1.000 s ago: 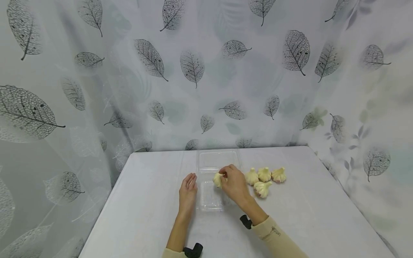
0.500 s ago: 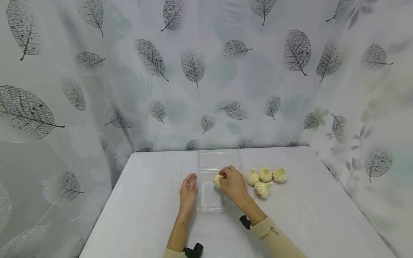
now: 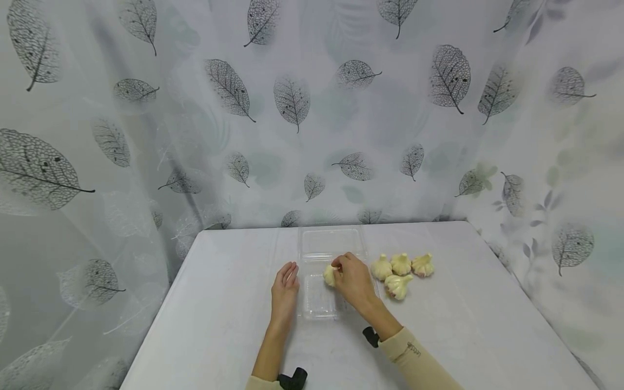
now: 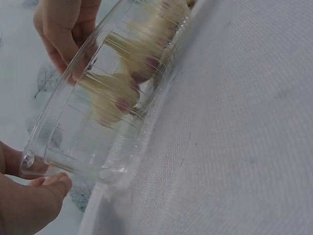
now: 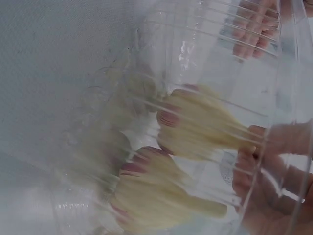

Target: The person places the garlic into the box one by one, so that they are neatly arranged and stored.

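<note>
My right hand (image 3: 355,279) pinches a pale garlic bulb (image 3: 329,275) by its stem, over the clear plastic clamshell container (image 3: 319,311). In the right wrist view that garlic bulb (image 5: 195,122) shows through the ridged wall, stem between fingertips. A second garlic bulb (image 5: 151,191) appears close beside it; whether it sits inside the container I cannot tell. Fingers straight, my left hand (image 3: 284,290) stands along the container's left side. From the left wrist, that hand (image 4: 29,203) is at the container's near corner. The right hand hides the container's right part from the head view.
Several garlic bulbs (image 3: 397,286) lie in a cluster on the white-covered table (image 3: 468,325), right of the container. The container's lid (image 3: 329,241) lies folded back toward the rear edge. A leaf-patterned curtain (image 3: 370,135) hangs behind and around the table.
My right hand and its garlic bulb have shifted very slightly toward the right and down in the head view. The left hand stays in place.
</note>
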{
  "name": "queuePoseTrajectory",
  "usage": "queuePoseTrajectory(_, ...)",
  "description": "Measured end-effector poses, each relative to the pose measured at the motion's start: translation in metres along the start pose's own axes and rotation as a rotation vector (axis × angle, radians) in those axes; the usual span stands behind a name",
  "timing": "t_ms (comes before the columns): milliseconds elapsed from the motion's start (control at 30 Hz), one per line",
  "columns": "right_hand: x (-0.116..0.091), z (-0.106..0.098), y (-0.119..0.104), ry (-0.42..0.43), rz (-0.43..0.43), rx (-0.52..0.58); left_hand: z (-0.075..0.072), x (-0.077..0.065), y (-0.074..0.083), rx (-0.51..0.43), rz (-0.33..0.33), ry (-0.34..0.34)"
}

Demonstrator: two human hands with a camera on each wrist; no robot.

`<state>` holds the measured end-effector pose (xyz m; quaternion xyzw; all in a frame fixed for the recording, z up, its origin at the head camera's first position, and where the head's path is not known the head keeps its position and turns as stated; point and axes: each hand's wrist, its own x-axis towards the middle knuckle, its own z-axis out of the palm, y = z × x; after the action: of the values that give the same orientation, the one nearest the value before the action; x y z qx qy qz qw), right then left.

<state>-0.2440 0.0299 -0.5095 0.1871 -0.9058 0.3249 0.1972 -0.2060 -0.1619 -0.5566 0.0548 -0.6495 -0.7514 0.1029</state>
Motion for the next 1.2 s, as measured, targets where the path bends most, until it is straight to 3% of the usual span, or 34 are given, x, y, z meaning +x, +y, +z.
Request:
queuePoseTrajectory(767,-0.0003,-0.0018,0.0008,-0.009,0.048,-0.012,0.0022,0.0002,0.0012,0.022,-0.002,0.018)
queuePoseTrajectory(1200,-0.0024,-0.0053,0.0034,0.045,0.008,-0.014,0.0029,-0.0005,0.0035,0.002,-0.003,0.018)
